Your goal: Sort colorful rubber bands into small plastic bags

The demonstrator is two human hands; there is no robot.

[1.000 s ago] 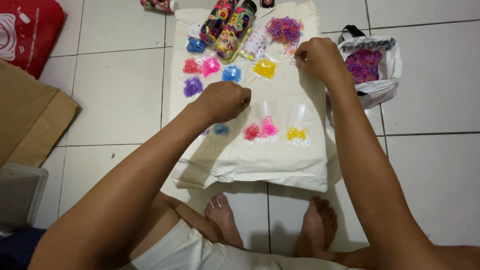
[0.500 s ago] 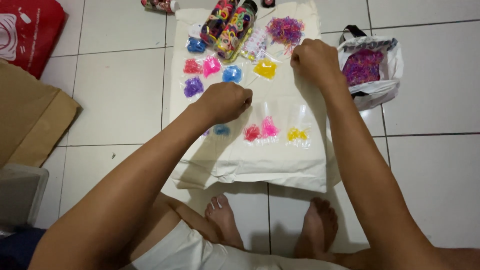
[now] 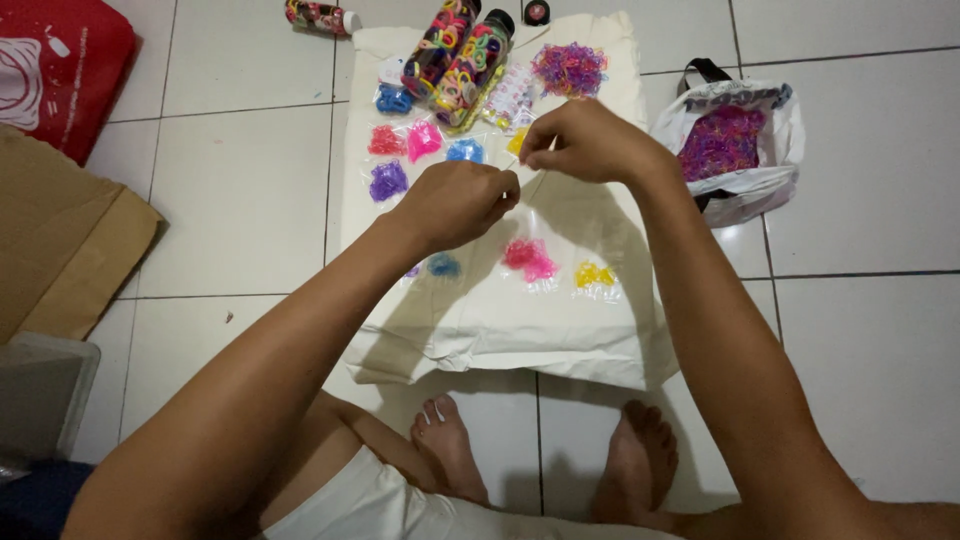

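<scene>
A small clear plastic bag (image 3: 527, 180), hard to make out, is pinched between the left hand (image 3: 455, 203) and the right hand (image 3: 590, 142), both closed on its edges above the cream cloth (image 3: 560, 320). Just below the hands lie pink bands (image 3: 530, 258) and yellow bands (image 3: 592, 275); beyond them, two jars (image 3: 458, 50) of hair ties.

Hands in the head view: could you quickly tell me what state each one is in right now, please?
Left hand: closed in a pinch; what it holds cannot be told.
Right hand: closed in a pinch beside the left; contents cannot be told.
</scene>
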